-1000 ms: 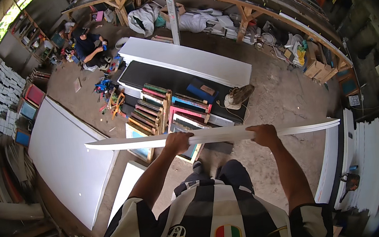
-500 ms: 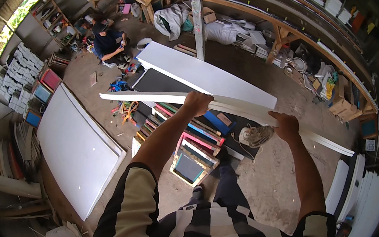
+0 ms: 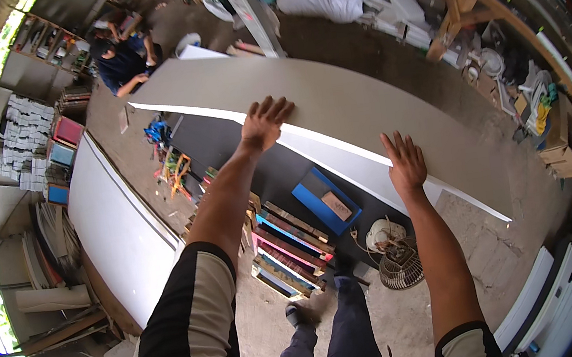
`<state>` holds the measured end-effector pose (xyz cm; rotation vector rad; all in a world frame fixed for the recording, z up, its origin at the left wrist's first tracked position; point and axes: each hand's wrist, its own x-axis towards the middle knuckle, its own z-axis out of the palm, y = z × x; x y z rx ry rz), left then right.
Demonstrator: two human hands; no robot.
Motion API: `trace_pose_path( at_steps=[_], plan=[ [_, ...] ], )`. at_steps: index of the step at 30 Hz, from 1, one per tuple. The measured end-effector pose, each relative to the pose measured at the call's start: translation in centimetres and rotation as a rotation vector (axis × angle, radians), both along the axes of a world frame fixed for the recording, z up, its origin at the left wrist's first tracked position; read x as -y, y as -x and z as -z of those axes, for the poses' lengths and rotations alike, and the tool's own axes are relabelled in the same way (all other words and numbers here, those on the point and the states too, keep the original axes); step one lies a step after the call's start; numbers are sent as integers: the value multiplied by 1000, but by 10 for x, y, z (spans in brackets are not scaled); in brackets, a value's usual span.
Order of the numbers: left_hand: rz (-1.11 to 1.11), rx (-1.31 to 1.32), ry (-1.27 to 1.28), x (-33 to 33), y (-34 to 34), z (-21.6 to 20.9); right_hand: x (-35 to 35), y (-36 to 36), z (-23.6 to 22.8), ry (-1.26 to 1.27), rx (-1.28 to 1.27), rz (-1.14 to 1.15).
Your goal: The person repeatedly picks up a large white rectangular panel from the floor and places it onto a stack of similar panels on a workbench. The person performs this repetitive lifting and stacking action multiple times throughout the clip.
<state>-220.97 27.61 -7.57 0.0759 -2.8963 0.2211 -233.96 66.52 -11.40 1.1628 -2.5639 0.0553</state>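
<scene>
A long, thin sheet (image 3: 363, 105), greyish on top with a bright white near edge, spreads in front of me across a dark table (image 3: 213, 136). My left hand (image 3: 268, 122) rests on it close to that edge, fingers extended. Further right, my right hand (image 3: 406, 160) lies at the same edge, its fingers spread on the surface and thumb not clearly visible. Part of a white board (image 3: 341, 161) shows beneath the sheet. Nearer me on the table is a blue flat piece (image 3: 324, 201) with a small brown block (image 3: 336, 206) on it.
Several coloured wooden frames (image 3: 288, 253) are stacked by my legs, beside a caged fan (image 3: 400, 264). A large white panel (image 3: 116, 221) leans at left. Past the sheet's far left end sits another person (image 3: 120, 63). A metal post (image 3: 248, 15) rises behind the sheet.
The sheet, seen nearly edge-on in my grip before, has come down with its broad face showing. Both hands have loosened from its edge and now lie with fingers extended. My view has shifted.
</scene>
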Motion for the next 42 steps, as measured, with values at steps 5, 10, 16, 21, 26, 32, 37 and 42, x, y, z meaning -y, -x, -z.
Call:
trace_pose_path(
  at_steps=[5, 10, 16, 21, 26, 32, 37, 42],
  plan=[
    [67, 74, 133, 10, 9, 112, 5, -5, 122, -49, 93, 44],
    [105, 45, 31, 4, -1, 163, 2, -30, 167, -105, 193, 94],
    [90, 15, 171, 34, 7, 159, 30, -29, 159, -103, 259, 44],
    [-417, 105, 178, 34, 7, 177, 79, -32, 175, -154, 188, 48],
    [-1618, -503, -1691, -8, -12, 259, 105, -47, 195, -330, 160, 44],
    [-1355, -513, -1885, -83, 18, 253, 108, -54, 208, -242, 69, 5],
    [-1406, -613, -1800, -76, 24, 277, 97, -41, 198, -194, 222, -80],
    [-1418, -525, -1835, -75, 28, 261, -6, 22, 205, 114, 437, 192]
  ],
)
